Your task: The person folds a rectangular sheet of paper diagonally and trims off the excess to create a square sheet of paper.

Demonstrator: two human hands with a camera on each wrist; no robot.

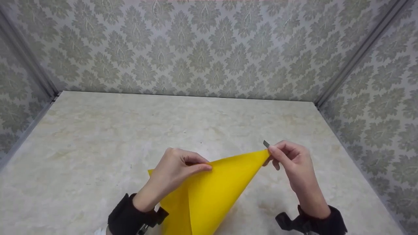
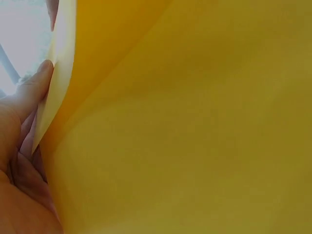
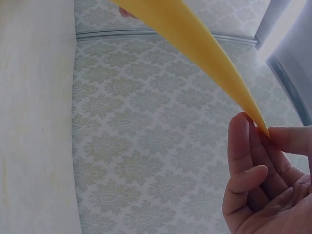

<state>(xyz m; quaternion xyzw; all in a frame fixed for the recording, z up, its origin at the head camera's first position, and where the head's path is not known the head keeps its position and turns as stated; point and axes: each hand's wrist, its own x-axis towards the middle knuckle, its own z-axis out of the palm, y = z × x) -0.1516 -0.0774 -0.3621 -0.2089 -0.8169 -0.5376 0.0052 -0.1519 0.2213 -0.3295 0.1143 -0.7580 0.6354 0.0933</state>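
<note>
While tip (image 1: 261, 157) in R hand (image 1: 294, 160) — paper (image 1: 214, 192)

Pairs and Singles Being Counted

Two hands are being shown: one left hand (image 1: 178, 171) and one right hand (image 1: 294, 160). One yellow sheet (image 1: 222, 186) is being counted, the number of its layers being left uncertain. One small grey piece (image 1: 266, 143) is also being tallied. Two black wristbands are being worn, a left wristband (image 1: 125, 217) and a right wristband (image 1: 331, 223). One tabletop (image 1: 130, 130) is being seen. Three patterned walls are being included: one back wall (image 1: 202, 58), one left wall (image 1: 14, 94), one right wall (image 1: 385, 114). One bright light strip (image 3: 282, 29) is being caught by the right wrist view.
</note>
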